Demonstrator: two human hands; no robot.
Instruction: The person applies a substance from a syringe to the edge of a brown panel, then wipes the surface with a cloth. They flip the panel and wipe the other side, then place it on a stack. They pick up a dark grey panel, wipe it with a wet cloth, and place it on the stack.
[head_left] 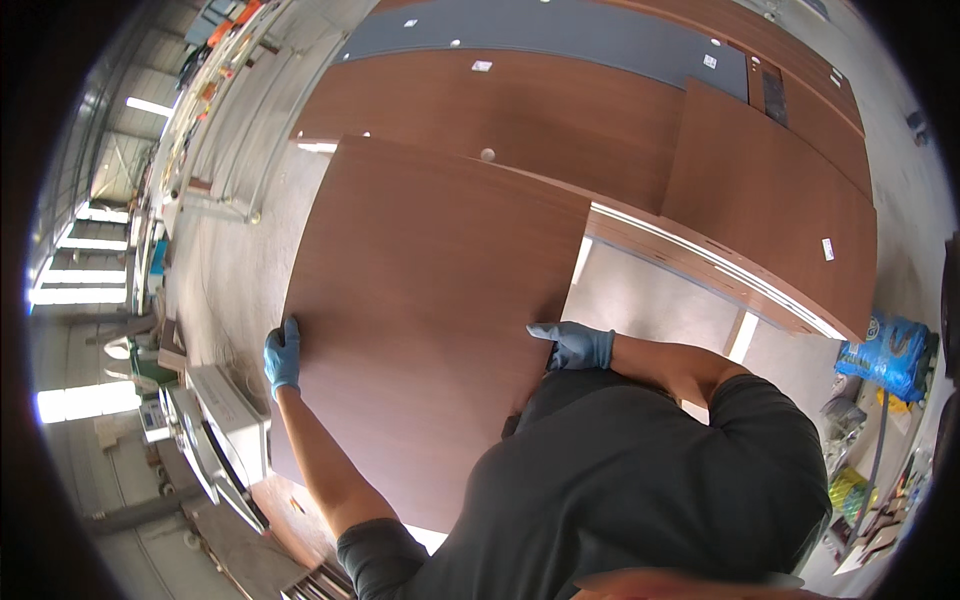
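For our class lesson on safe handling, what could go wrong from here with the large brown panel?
First, the panel is wide and held only at its side edges by the gloved left hand and right hand, so it might slip or tip. Second, its far edge overlaps the stack in this view, so one could scratch the other, though whether they touch is unclear.
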